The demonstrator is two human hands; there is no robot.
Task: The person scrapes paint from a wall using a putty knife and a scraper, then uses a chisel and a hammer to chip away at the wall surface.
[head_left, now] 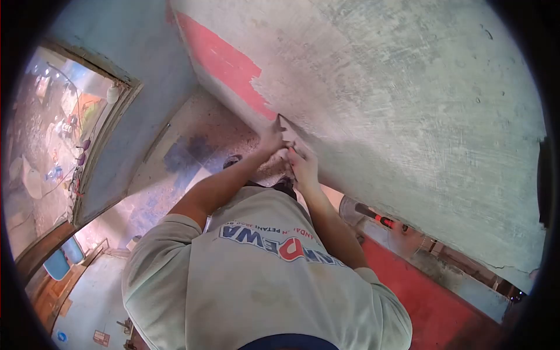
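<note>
My right hand (304, 169) is closed around a slim scraper-like tool, a bit of red handle showing at the thumb. Close beside it, my left hand (272, 141) presses on the front part of the same tool, blurred by motion. The dark tip of the scraper (280, 119) meets the wall at the lower end of a pink-red paint patch (224, 61). Around that patch, the wall (373, 87) is grey and white, with a ragged paint edge. My fingers hide most of the tool.
Dusty flakes lie on the floor (201, 125) by my feet. A window opening (55, 128) is on the left. At right, past the wall's lower edge, another person's hand (401, 229) appears by a black and red tool (382, 220). Below is a red surface (408, 280).
</note>
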